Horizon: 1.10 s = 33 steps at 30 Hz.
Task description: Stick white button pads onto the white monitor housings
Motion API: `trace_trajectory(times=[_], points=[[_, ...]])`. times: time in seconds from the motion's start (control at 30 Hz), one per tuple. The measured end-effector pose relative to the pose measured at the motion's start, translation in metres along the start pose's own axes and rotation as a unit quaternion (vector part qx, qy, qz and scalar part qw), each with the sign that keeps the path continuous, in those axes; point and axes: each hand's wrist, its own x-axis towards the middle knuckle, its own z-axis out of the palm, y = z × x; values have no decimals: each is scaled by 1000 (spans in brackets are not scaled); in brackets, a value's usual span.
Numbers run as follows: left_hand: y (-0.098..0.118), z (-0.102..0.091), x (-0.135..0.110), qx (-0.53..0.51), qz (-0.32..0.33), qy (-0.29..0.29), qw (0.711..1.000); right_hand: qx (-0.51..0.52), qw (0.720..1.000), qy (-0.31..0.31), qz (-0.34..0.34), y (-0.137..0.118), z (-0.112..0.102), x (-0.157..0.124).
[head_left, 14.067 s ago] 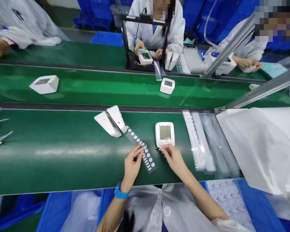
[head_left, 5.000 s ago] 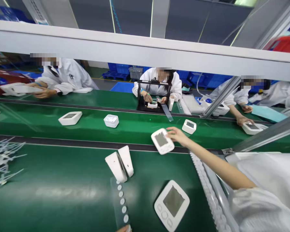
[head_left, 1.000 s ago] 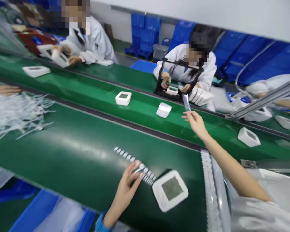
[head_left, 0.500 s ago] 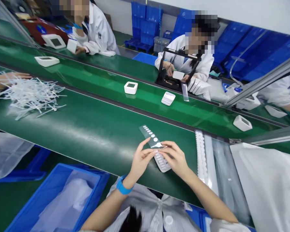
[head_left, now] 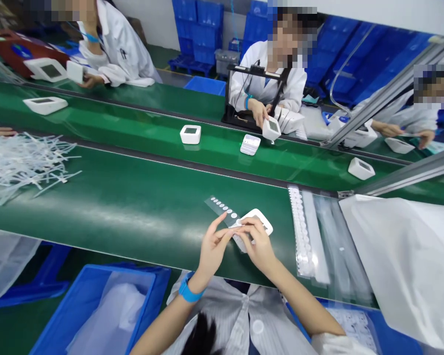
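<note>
A clear strip with a row of round white stickers [head_left: 223, 206] slants up and to the left between my hands. My left hand [head_left: 211, 250], with a blue band at its wrist, pinches the strip's near part, its index finger stretched along it. My right hand [head_left: 259, 246] pinches at the same spot, fingertips meeting the left ones. Whether a loose sticker is between the right fingertips is hidden. Just behind the right hand lies a white plastic housing [head_left: 268, 226], partly covered by the fingers.
Sticker strips [head_left: 300, 231] and clear plastic strips lie at right beside a white sheet [head_left: 399, 246]. White ties [head_left: 29, 162] are heaped at left. Several white devices, including one with a screen [head_left: 190, 134], sit on the belt beyond. Co-workers sit opposite. A blue bin [head_left: 92, 276] stands below left.
The white housing has shifted from below my fingers to behind my right hand. Both hands still pinch at the strip. A co-worker opposite has brought a white device forward over the belt.
</note>
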Motion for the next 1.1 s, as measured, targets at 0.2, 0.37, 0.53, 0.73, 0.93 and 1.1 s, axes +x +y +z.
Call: trace_trajectory(times=[0.2, 0.37, 0.53, 0.73, 0.93, 1.1], points=[[-12, -33, 35, 42, 68, 111, 991, 1, 998, -16, 67, -15, -13, -39], [-32, -34, 49, 85, 0, 12, 996, 18, 962, 94, 257, 9, -25, -80], [-54, -4, 19, 80, -24, -12, 996, 72, 941, 132, 303, 48, -26, -72], [-65, 7, 0, 71, -40, -15, 997, 109, 944, 109, 291, 77, -53, -22], [-56, -25, 13, 84, -29, 44, 995, -8, 959, 15, 283, 47, -61, -36], [-57, -43, 14, 68, -45, 54, 995, -18, 958, -11, 286, 34, -45, -56]])
